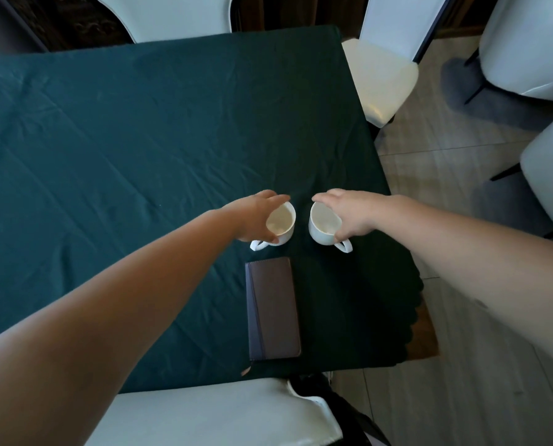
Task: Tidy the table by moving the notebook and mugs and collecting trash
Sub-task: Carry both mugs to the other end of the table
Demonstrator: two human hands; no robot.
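Two white mugs stand side by side on the dark green tablecloth (124,140). My left hand (252,217) grips the left mug (281,222) by its rim, thumb and fingers around it. My right hand (349,214) grips the right mug (323,225) the same way. Both mug handles point toward me. Both mugs look empty inside. A dark closed notebook (273,309) lies just in front of the mugs, near the table's front edge. No trash shows in view.
A white chair back (211,413) is right below me at the table's front edge. Another white chair (384,78) stands at the table's right side, and more white chairs (526,43) are on the tiled floor to the right. One chair (165,14) stands at the far edge.
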